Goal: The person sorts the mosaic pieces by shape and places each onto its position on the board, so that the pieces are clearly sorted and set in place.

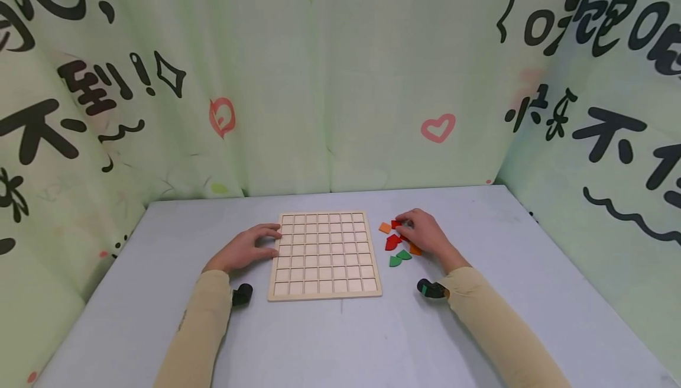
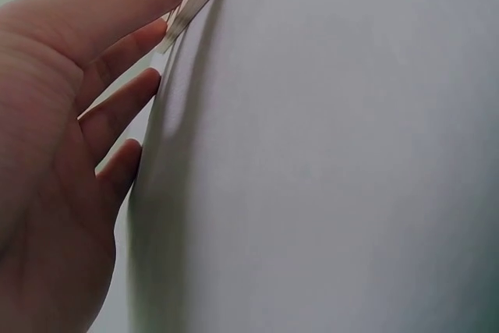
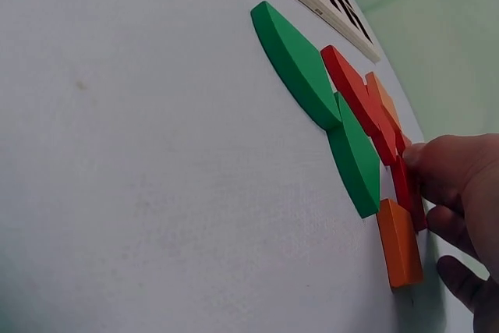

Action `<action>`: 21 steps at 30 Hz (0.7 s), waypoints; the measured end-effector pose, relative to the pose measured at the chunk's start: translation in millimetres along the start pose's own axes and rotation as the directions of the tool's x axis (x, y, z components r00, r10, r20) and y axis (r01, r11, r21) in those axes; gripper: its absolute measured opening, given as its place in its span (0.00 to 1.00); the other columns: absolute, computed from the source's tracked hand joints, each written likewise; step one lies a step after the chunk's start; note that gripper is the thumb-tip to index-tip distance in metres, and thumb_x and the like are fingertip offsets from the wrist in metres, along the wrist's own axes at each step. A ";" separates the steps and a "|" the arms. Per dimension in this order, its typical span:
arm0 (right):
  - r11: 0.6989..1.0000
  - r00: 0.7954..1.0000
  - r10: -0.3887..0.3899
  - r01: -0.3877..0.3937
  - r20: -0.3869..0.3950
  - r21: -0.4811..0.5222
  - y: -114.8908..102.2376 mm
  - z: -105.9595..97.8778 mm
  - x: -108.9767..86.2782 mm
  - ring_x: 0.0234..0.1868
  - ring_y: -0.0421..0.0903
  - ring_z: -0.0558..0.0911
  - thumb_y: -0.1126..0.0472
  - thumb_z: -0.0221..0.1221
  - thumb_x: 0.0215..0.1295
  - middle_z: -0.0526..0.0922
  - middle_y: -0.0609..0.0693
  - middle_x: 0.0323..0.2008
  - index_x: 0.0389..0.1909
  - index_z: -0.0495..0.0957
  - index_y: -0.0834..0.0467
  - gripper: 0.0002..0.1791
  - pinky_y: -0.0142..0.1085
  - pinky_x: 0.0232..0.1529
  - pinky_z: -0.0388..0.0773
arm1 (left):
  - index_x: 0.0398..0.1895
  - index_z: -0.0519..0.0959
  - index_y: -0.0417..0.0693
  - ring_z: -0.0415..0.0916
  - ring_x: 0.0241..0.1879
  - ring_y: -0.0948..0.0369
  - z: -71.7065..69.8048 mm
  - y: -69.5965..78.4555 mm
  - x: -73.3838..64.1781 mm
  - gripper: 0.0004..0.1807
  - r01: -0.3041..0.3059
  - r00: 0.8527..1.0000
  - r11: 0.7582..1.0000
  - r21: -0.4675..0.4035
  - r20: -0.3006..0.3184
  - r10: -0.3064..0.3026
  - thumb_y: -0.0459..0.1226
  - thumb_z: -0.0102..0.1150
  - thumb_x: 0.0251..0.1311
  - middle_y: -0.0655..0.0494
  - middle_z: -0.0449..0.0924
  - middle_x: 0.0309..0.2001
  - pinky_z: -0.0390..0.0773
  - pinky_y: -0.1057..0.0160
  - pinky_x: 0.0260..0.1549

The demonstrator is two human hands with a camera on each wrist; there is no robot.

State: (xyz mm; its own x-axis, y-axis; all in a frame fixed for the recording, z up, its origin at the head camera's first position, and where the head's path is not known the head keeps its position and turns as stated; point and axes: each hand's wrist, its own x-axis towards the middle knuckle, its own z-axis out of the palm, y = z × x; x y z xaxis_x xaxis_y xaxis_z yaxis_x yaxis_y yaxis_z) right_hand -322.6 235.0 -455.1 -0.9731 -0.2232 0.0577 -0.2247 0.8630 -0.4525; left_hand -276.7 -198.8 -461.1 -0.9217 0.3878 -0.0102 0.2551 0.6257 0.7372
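Observation:
A pale wooden grid board (image 1: 324,298) with rows of square cells lies on the table. My left hand (image 1: 247,249) rests at its left edge, the thumb and fingers extended along the rim; the left wrist view shows this hand (image 2: 70,107) beside the board's edge (image 2: 191,9). To the right of the board, my right hand (image 1: 422,231) pinches a red block (image 1: 396,223) between thumb and index finger. In the right wrist view the thumb of this hand (image 3: 468,185) covers part of the red blocks (image 3: 355,91), and the index fingertip is hidden.
Around the right hand lie green quarter-round blocks (image 1: 399,258), more red blocks (image 1: 392,242), an orange square (image 1: 385,228) and another orange block (image 3: 399,243). A white cloth covers the table (image 1: 319,346). Printed pale green curtains (image 1: 362,80) stand behind and at both sides.

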 end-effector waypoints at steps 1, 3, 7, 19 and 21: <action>1.000 1.000 0.002 -0.002 -0.001 -0.002 0.0 -0.1 0.5 0.51 0.57 0.75 0.61 0.59 0.67 0.78 0.63 0.52 0.55 0.79 0.64 0.18 0.50 0.54 0.77 | 0.57 0.78 0.45 0.53 0.73 0.49 -0.2 0.5 0.0 0.24 -0.001 1.000 1.000 -0.001 0.001 0.001 0.42 0.68 0.58 0.53 0.64 0.71 0.55 0.46 0.70; 1.000 1.000 0.006 -0.006 -0.003 -0.001 -0.2 -0.4 1.0 0.50 0.57 0.75 0.61 0.60 0.66 0.78 0.62 0.52 0.54 0.80 0.64 0.18 0.49 0.54 0.77 | 0.58 0.78 0.45 0.53 0.73 0.49 -0.5 1.3 -0.1 0.24 -0.001 1.000 1.000 -0.003 0.002 0.001 0.42 0.68 0.58 0.53 0.64 0.71 0.55 0.46 0.70; 1.000 1.000 0.002 -0.002 -0.004 0.005 -0.3 -0.5 1.4 0.50 0.57 0.75 0.61 0.61 0.66 0.78 0.62 0.51 0.56 0.79 0.64 0.19 0.49 0.54 0.77 | 0.59 0.77 0.44 0.53 0.73 0.48 -0.5 1.1 -0.1 0.26 -0.002 1.000 1.000 0.000 0.001 0.002 0.41 0.68 0.58 0.52 0.64 0.71 0.55 0.47 0.70; 1.000 1.000 0.000 0.000 0.007 -0.023 -1.2 -1.8 1.2 0.48 0.56 0.75 0.61 0.61 0.66 0.77 0.62 0.50 0.58 0.77 0.64 0.21 0.46 0.50 0.79 | 0.58 0.77 0.43 0.54 0.72 0.48 -1.1 -0.1 0.4 0.25 -0.011 1.000 1.000 0.019 0.000 0.011 0.42 0.68 0.58 0.51 0.65 0.70 0.55 0.46 0.70; 1.000 1.000 0.003 -0.003 0.013 -0.019 -0.6 -1.9 1.3 0.49 0.56 0.75 0.62 0.61 0.66 0.76 0.62 0.49 0.58 0.78 0.65 0.20 0.46 0.50 0.79 | 0.58 0.77 0.43 0.54 0.72 0.47 -1.2 0.6 -0.1 0.26 -0.014 1.000 1.000 0.020 -0.001 0.014 0.41 0.68 0.58 0.50 0.65 0.70 0.55 0.46 0.70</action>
State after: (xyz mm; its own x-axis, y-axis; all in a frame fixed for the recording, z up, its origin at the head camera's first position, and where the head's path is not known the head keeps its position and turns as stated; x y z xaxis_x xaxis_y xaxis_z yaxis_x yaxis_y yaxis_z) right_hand -323.8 235.0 -453.0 -0.9729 -0.2267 0.0446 -0.2231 0.8719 -0.4358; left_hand -276.8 -199.3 -459.9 -0.9182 0.3961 0.0005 0.2738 0.6337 0.7235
